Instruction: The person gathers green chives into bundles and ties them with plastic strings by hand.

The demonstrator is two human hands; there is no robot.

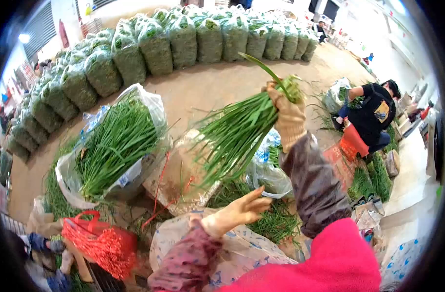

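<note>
My gloved right hand [288, 114] is closed around a thick bunch of garlic chives [237, 129], raised in front of me. The pale stem ends point up and right, and the long green leaves hang down to the left. One broad leaf [261, 66] sticks up above the glove. Lower down, my gloved left hand [237, 211] is held out with its fingers extended and nothing in them. Below the bunch is a worn, pale low board [181, 182] with red ties [159, 194] on it. To the left, an open plastic bag [157, 103] holds many chives [118, 141].
Filled bags of greens [210, 41] stand in a long curved row behind. A red bag [89, 226] with a mass of red ties [113, 253] sits lower left. Another plastic bag [268, 177] lies beyond my left hand. Another person [375, 112] sits at right among greens.
</note>
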